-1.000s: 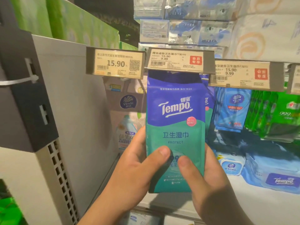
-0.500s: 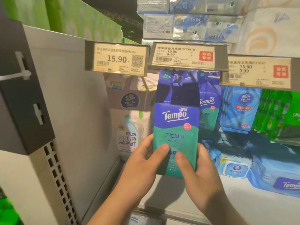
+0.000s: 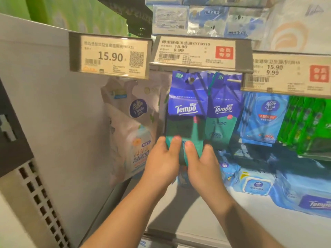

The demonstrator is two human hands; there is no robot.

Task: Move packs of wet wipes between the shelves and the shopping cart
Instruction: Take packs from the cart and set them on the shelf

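A: What are the hands on?

B: Both grip one Tempo wipes pack, blue on top and green below. The left hand pinches its lower left corner, the right hand its lower right. The fingers of each are closed on the bottom edge, thumbs in front.

A: Where is the pack?

B: Upright at the frame's centre, its top up under the middle price tag at twelve o'clock. The hang hole sits close to the peg area; whether it is on the hook I cannot tell.

A: And its neighbours?

B: A second Tempo pack hangs just beside it at three o'clock, partly behind it. At nine o'clock hangs a white Vinda pouch. Further toward three o'clock are a blue Vinda pack and green packs.

A: Below?

B: At four o'clock, lidded blue wipes packs lie on the white shelf.
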